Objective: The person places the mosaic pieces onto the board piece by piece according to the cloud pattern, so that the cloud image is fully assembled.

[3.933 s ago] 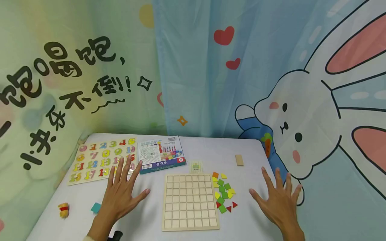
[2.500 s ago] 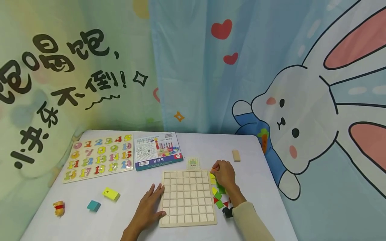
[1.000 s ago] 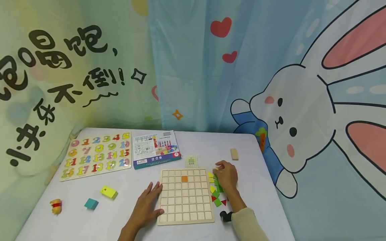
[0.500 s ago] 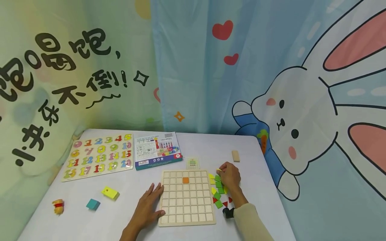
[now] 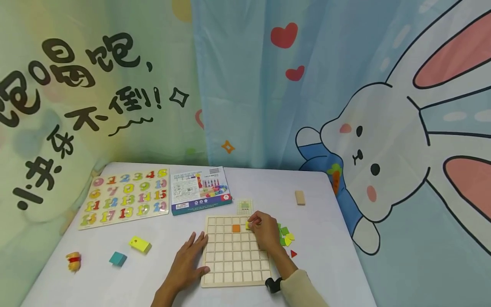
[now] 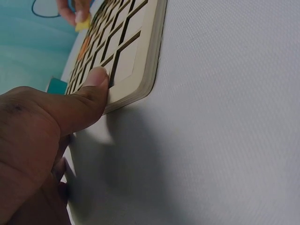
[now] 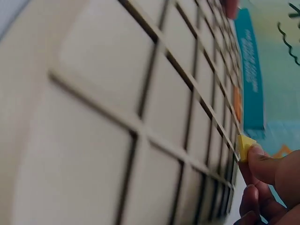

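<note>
Head view. We see the right hand (image 5: 265,233) over the upper part of the grid board (image 5: 237,250), its fingers pinching a yellow tile (image 5: 248,224) just beside the orange tile (image 5: 235,228) already seated in the second row. The left hand (image 5: 189,263) lies flat, fingers relaxed, against the board's left edge. Loose tiles (image 5: 285,236) lie on the surface just right of the board. A number puzzle (image 5: 125,204), a box (image 5: 199,189) and a small card (image 5: 244,207) sit beyond.

Left wrist view. The left thumb (image 6: 89,96) presses the board's rim (image 6: 145,70); it holds nothing. The yellow tile (image 6: 82,24) shows far off, in the other hand's fingertips.

Right wrist view. The yellow tile (image 7: 244,146) is held by the fingertips (image 7: 262,164) at a cell's edge; whether it already touches the wood is hard to tell, as the view is blurred.

To do this well, we would judge: keep the tile level, square it to the cell walls, and keep the board braced.

Half a second earlier the right hand was at the loose tiles beside the board; it has since crossed onto the grid.
</note>
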A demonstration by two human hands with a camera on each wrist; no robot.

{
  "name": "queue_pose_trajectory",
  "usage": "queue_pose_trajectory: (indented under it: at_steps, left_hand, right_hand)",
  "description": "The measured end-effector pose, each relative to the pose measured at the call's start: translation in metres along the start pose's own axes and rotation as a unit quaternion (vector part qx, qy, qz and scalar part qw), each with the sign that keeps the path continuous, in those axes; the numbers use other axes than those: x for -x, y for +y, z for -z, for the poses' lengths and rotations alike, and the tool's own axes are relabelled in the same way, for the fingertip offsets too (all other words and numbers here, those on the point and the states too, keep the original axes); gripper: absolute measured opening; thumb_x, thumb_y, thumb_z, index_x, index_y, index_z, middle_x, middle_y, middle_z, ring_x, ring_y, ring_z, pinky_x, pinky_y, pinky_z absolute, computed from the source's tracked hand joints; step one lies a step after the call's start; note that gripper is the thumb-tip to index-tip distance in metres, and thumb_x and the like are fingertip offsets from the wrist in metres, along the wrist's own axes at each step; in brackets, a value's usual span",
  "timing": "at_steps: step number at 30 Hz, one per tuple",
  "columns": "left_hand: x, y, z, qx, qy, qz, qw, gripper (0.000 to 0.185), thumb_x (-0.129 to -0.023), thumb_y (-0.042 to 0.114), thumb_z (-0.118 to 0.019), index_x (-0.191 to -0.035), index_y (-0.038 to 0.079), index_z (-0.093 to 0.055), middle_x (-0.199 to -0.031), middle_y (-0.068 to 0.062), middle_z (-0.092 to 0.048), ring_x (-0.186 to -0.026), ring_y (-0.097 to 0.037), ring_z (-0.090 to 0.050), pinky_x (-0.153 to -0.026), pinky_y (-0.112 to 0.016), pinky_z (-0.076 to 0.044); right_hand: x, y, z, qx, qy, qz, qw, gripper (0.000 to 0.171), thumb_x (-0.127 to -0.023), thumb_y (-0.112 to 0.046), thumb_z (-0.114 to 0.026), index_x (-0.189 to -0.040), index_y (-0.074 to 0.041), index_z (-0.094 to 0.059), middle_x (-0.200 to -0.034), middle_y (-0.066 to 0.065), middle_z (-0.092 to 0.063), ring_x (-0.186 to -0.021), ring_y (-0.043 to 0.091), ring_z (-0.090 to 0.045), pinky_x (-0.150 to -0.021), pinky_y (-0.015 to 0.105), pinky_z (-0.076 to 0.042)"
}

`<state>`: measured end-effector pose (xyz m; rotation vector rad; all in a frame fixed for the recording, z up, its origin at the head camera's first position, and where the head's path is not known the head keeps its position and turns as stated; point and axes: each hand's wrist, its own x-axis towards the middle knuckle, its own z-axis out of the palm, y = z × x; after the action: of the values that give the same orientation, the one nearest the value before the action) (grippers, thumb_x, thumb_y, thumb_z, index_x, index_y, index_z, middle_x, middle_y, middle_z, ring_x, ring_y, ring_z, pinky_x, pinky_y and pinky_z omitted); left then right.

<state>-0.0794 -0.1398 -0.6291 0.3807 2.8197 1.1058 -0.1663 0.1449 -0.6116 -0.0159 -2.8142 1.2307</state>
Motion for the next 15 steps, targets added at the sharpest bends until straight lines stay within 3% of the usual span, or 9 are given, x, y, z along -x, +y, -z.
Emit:
queue_pose_trajectory:
  at_steps: [9,15]
  left_hand:
    - [-0.001,0.0,-0.003,-0.005,-0.003,0.005,1.0,0.094,-0.078,0.017,-0.094,-0.16,0.009,-0.048,-0.169,-0.011,-0.043,-0.162,-0.044,-0.029,-0.128,-0.07,-0.028]
    - [0.0,-0.001,-0.001,-0.007,-0.004,0.012,0.9999,0.094,-0.078,0.017,-0.094,-0.16,0.01,-0.048,-0.17,-0.01,-0.042,-0.162,-0.043,-0.028,-0.129,-0.069,-0.028]
  right_hand:
    - [0.005,-0.005,-0.021,0.05,0.016,0.016,0.999,0.014,-0.091,-0.011,-0.083,-0.085,-0.02,-0.075,-0.076,-0.006,-0.065,-0.068,0.007,-0.056,-0.057,0.026,-0.046]
    - [0.005,-0.005,-0.02,0.04,0.001,0.017,0.999,0.012,-0.089,-0.012,-0.085,-0.084,-0.02,-0.078,-0.074,-0.008,-0.065,-0.068,0.007,-0.056,-0.056,0.025,-0.045]
